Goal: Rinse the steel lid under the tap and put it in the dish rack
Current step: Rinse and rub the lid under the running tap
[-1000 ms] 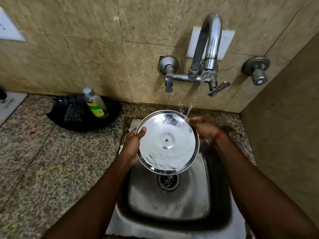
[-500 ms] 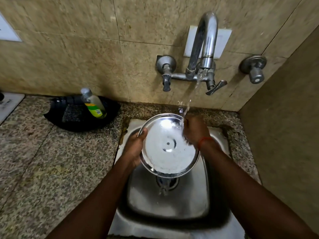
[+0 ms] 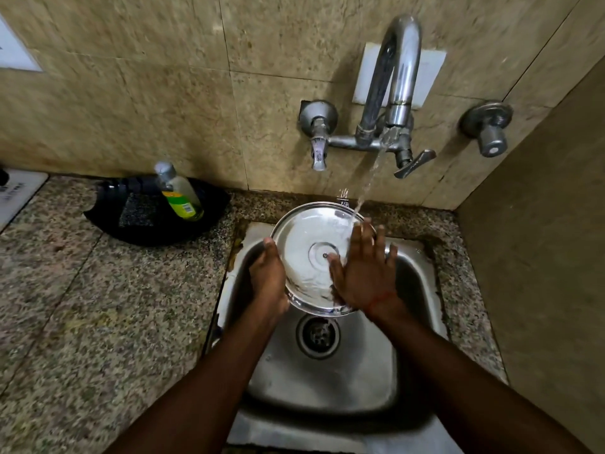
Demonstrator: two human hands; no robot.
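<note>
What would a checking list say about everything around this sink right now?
Surface: speckled granite counter around a steel sink; drain uncovered.
Job's things: steel lid held tilted over the sink, water from the tap landing near its top edge. No dish rack in view.
Clutter: soap bottle leaning in a black tray left of the sink.
Hands: left hand grips the lid's left rim; right hand lies flat, fingers spread, on the lid's face.
Cables: nothing seen.
Surroundings: beige tiled wall; two valve knobs beside the tap.
</note>
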